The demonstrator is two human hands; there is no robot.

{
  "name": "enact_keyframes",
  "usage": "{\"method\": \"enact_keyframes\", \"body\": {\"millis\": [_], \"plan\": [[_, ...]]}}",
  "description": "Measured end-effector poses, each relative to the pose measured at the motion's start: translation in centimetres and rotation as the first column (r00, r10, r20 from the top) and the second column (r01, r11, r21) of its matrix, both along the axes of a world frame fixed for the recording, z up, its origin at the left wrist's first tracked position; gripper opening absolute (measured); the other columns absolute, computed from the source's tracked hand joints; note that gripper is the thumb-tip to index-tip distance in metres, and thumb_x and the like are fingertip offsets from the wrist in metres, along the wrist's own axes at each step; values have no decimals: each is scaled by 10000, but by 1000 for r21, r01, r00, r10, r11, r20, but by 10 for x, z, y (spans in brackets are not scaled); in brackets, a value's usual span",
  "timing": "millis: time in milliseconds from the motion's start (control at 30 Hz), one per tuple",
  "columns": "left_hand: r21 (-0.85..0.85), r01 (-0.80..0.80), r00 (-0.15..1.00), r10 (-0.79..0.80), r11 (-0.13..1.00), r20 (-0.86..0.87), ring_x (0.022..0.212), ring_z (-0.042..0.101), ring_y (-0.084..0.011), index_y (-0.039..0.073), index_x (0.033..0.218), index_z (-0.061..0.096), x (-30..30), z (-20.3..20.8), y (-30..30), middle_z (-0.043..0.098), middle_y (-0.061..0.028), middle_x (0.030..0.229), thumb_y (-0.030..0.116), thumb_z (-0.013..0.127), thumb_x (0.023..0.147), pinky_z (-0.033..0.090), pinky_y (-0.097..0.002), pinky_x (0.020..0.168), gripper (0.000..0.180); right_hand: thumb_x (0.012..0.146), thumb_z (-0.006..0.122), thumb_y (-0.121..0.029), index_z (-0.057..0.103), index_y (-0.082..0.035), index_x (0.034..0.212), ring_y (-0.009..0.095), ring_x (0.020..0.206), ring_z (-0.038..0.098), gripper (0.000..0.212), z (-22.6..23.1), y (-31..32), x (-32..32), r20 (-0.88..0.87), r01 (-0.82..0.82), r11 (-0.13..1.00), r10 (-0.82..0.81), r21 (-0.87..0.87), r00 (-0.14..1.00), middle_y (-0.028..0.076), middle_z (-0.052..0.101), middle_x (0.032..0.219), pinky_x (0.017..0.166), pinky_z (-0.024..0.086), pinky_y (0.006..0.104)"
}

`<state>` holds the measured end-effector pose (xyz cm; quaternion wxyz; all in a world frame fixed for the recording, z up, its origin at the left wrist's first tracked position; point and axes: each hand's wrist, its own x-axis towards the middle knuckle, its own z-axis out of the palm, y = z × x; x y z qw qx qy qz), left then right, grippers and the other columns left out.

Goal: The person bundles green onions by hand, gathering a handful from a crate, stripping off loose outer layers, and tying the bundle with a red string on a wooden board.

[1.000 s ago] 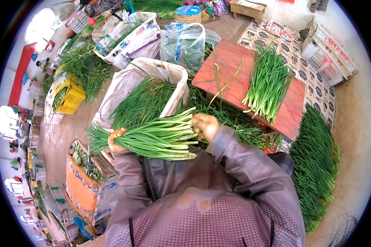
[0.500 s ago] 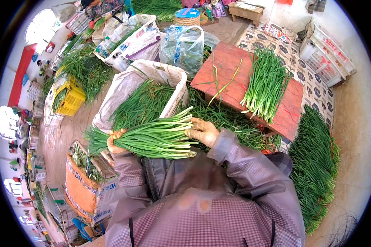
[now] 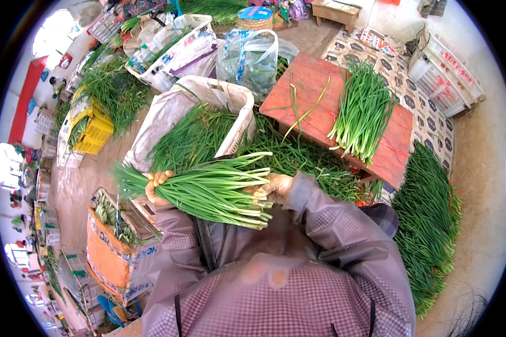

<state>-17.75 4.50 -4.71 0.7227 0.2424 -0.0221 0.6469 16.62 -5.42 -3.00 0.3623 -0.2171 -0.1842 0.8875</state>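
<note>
A loose bunch of chives [image 3: 213, 191] lies across in front of my body, leafy tips to the left and pale stem ends to the right. My left hand [image 3: 158, 188] is closed around its leafy part. At the stem ends, my right hand [image 3: 275, 188] has its fingers curled in, pinching some stems; part of the fingers is hidden behind them. Just beyond is a white plastic crate [image 3: 243, 112] with a pale liner, holding more chives [image 3: 199, 132]. To its right, a neat bundle of chives [image 3: 362, 109] rests on a low reddish wooden table [image 3: 312, 84].
Loose greens [image 3: 298, 163] cover the ground beside the crate. A long stack of chives [image 3: 427, 230] lies at my right. An orange-and-white box [image 3: 109, 247] stands left, a yellow crate [image 3: 95, 132] farther off. A clear plastic bag [image 3: 253, 62] sits behind the crate.
My right hand has shifted slightly down and right, its fingers now curled in at the stem ends. Those ends have dropped a little and spread. My left hand keeps its hold.
</note>
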Motion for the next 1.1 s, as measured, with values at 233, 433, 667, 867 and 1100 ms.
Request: {"method": "enact_keyframes", "body": {"millis": [233, 433, 667, 867, 1100], "plan": [[-28, 25, 999, -25, 999, -30, 799, 507, -151, 97, 947, 538, 6, 0, -1, 501, 6, 755, 94, 553, 837, 369, -383, 998, 111, 735, 653, -17, 595, 78, 1141, 176, 859, 605, 421, -22, 7, 8, 377, 90, 952, -201, 293, 904, 134, 658, 995, 789, 473, 286], [-88, -51, 997, 46, 995, -59, 815, 536, -169, 92, 925, 551, -1, -2, -4, 537, -14, 755, 99, 561, 837, 375, -385, 995, 89, 857, 551, -168, 671, 37, 811, 174, 755, 586, 242, -64, 6, 74, 662, 359, 880, -471, 310, 583, 117, 677, 860, 788, 449, 302], [-73, -133, 991, 130, 988, -43, 812, 548, -178, 91, 918, 569, 2, -3, -5, 555, -26, 769, 102, 578, 823, 380, -394, 987, 97, 889, 600, -391, 607, -11, 1179, 276, 1158, 508, 478, -12, -15, 58, 652, -465, 635, -83, 617, 753, 169, 563, 1241, 1039, 349, 368], [-25, -127, 989, 124, 992, -77, 815, 542, -160, 104, 901, 579, 18, 15, -9, 547, 3, 753, 99, 579, 808, 377, -389, 989, 93, 787, 712, -98, 630, 44, 1051, 220, 924, 637, 311, -1, -26, -26, 198, 304, 953, -294, -19, 935, 128, 669, 1005, 873, 503, 366], [-8, -121, 990, 120, 993, -69, 832, 553, -184, 98, 907, 578, 16, 18, -10, 559, -19, 762, 106, 574, 816, 362, -412, 988, 91, 725, 687, 35, 627, 73, 1018, 249, 838, 655, 302, -16, -21, -26, 248, 466, 874, -425, -137, 871, 152, 674, 935, 807, 536, 381]]}}
